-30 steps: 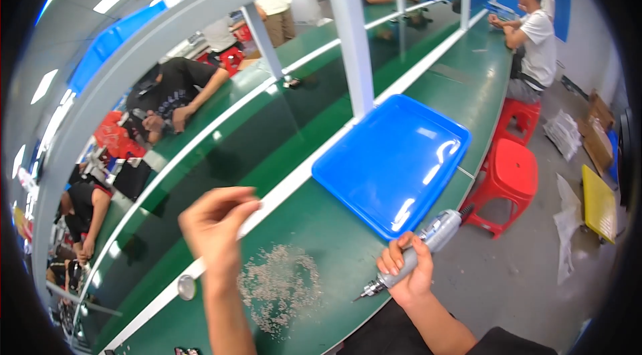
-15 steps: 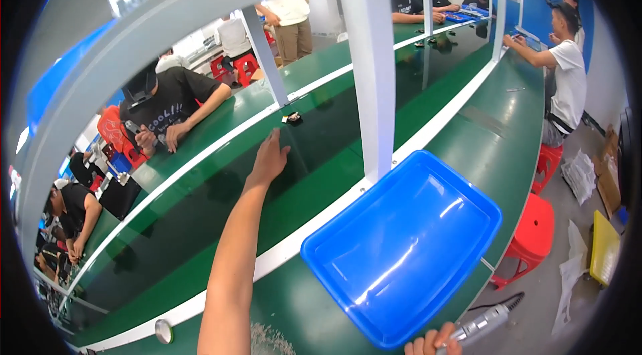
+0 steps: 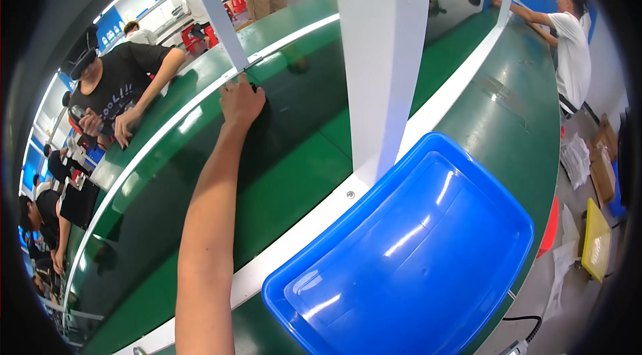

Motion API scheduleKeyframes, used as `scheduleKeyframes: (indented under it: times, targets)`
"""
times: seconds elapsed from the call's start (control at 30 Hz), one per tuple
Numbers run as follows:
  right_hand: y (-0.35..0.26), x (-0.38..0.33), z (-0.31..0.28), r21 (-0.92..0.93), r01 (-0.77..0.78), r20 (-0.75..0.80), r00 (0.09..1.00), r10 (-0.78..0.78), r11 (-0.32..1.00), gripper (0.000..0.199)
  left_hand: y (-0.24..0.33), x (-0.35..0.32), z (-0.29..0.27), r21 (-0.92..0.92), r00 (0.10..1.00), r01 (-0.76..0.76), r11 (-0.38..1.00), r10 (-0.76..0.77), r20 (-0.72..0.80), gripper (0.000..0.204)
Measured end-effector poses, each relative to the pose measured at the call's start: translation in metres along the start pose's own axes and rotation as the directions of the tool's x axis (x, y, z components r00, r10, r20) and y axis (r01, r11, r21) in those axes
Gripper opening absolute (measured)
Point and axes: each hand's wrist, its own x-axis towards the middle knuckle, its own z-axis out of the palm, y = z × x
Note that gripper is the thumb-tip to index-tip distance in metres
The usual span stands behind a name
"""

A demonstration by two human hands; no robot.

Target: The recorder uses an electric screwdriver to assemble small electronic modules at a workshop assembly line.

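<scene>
Head view: left hand (image 3: 242, 104) (grip unclear) at dark object (image 3: 253, 88); black shirt (image 3: 127, 75) bears lettering (image 3: 115, 107).

The tray (image 3: 414, 241) is smooth, glossy plastic, the belt (image 3: 301, 161) shiny, the small dark piece (image 3: 253, 88) perhaps plastic.

The tray (image 3: 408, 248) is plain blue, the belt (image 3: 287, 178) green, the post (image 3: 382, 54) pale grey.
</scene>
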Motion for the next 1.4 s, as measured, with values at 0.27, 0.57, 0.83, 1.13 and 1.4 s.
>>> scheduleKeyframes:
  times: [0.27, 0.57, 0.83, 1.13, 1.4]
  targets:
    - [-0.004, -0.003, -0.001, -0.018, -0.038, 0.012, 0.999, 0.038, 0.999, 0.025, -0.038, 0.003, -0.019, -0.21, 0.943, -0.331, 0.92, 0.333, -0.028, 0.039]
    - [-0.009, -0.011, -0.026, 0.01, 0.024, 0.095, 0.995, -0.024, 1.0, 0.027, -0.005, -0.192, -0.221, -0.651, 0.857, -0.336, 0.681, 0.508, 0.089, 0.035]
    - [-0.01, -0.031, -0.031, -0.015, -0.035, 0.199, 0.979, 0.037, 0.999, 0.022, 0.009, -0.398, -0.342, -0.748, 0.693, -0.234, 0.621, 0.646, 0.32, 0.051]
    - [0.021, -0.091, -0.033, -0.03, -0.214, 0.232, 0.949, 0.216, 0.976, 0.019, 0.009, -0.459, -0.361, -0.743, 0.729, -0.262, 0.616, 0.631, 0.265, 0.04]
    - [0.038, -0.108, -0.025, -0.077, -0.317, 0.244, 0.913, 0.326, 0.945, 0.016, 0.021, -0.467, -0.355, -0.618, 0.799, -0.323, 0.716, 0.557, 0.227, 0.025]
